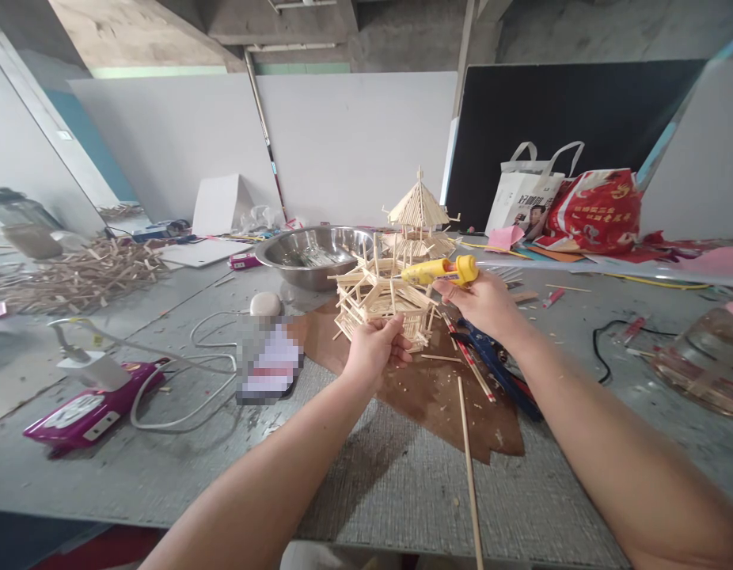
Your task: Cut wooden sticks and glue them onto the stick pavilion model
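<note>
A small open frame of thin wooden sticks stands over a brown sheet in the middle of the table. The fingers of my left hand are closed on the near side of that stick frame. In my right hand is a yellow glue gun, its tip pointing left at the upper sticks of the frame. Behind the frame stands a finished-looking stick pavilion with a pointed roof. Blue-handled cutters lie below my right hand, beside red-and-white sticks. One long stick lies nearer to me.
A steel basin sits behind the frame. At the left are a purple power strip, white cables, a phone-like blurred item and a stick pile. Bags stand at the back right, a glass jar at the right.
</note>
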Demonstrator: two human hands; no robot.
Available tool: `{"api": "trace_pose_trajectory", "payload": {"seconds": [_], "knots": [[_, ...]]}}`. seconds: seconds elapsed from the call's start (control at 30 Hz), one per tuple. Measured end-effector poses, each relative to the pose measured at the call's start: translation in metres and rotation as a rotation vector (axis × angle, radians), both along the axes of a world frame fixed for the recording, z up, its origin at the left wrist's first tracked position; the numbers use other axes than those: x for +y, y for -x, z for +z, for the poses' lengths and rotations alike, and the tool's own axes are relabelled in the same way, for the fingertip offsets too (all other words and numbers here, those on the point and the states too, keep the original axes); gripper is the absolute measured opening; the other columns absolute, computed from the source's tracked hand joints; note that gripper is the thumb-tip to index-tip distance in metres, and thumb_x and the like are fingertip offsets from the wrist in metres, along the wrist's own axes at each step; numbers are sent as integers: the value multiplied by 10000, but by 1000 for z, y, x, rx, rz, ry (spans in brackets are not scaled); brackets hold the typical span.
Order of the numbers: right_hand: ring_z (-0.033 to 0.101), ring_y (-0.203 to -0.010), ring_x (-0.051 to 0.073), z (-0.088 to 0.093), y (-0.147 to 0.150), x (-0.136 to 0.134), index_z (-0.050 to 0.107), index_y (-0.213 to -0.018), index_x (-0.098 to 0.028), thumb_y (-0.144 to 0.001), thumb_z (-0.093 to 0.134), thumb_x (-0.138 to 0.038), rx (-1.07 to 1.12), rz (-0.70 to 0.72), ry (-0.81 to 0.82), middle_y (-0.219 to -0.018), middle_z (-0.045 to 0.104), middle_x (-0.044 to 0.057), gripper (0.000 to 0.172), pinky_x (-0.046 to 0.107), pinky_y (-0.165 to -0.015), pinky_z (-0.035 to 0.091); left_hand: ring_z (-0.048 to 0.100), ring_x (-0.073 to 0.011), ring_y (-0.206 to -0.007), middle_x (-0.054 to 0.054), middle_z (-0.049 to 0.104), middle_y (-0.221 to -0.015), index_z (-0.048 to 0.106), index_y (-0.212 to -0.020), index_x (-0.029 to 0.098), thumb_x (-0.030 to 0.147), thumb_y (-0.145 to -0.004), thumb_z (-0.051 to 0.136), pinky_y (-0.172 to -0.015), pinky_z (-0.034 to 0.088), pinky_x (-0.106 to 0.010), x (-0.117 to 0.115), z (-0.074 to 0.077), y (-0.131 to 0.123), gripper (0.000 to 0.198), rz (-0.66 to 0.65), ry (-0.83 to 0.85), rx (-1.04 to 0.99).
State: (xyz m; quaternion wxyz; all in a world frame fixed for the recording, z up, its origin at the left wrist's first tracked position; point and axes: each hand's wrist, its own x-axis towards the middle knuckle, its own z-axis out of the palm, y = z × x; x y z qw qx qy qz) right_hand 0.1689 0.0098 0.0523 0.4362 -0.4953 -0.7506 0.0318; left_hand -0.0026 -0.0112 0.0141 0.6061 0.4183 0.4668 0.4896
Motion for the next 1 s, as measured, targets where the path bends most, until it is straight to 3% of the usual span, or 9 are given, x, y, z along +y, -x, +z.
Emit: {"api": "trace_pose_trajectory", "payload": {"seconds": [1.0], "knots": [[608, -733, 217, -2, 3, 1, 635, -807, -168, -725, 464, -540, -27, 6, 11, -758, 662, 78, 417, 294, -633, 439, 487, -88, -308, 9, 550, -441, 458, -615, 144, 400, -656, 605, -303, 387, -180, 1, -1, 0, 298, -9, 0, -13]]}}
